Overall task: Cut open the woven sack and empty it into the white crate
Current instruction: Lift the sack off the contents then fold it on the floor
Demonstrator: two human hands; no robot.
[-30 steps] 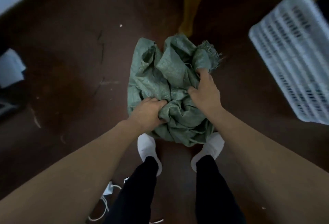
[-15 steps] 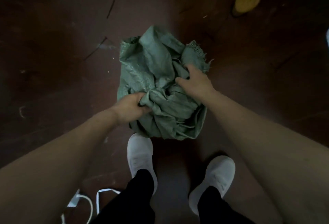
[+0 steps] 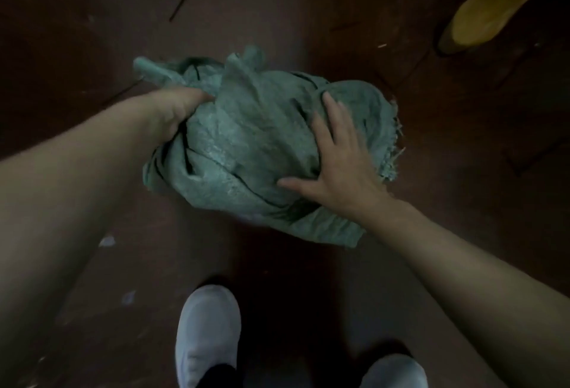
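Note:
A crumpled green woven sack (image 3: 256, 140) is bunched up above the dark brown floor, its frayed cut edge showing on the right side. My left hand (image 3: 175, 109) grips the sack's left side, fingers buried in the folds. My right hand (image 3: 336, 165) lies flat on the sack's right side with fingers spread, pressing on the fabric. The white crate is out of view.
A yellow wooden object (image 3: 481, 14) slants in at the top right. My two white shoes (image 3: 206, 335) (image 3: 394, 372) stand on the dark floor (image 3: 77, 32) below the sack. Small pale scraps lie on the floor at lower left.
The view has swung left, so the crate left the frame. The sack has turned and spread wider. My right hand let go of its pinch and now rests flat with fingers apart.

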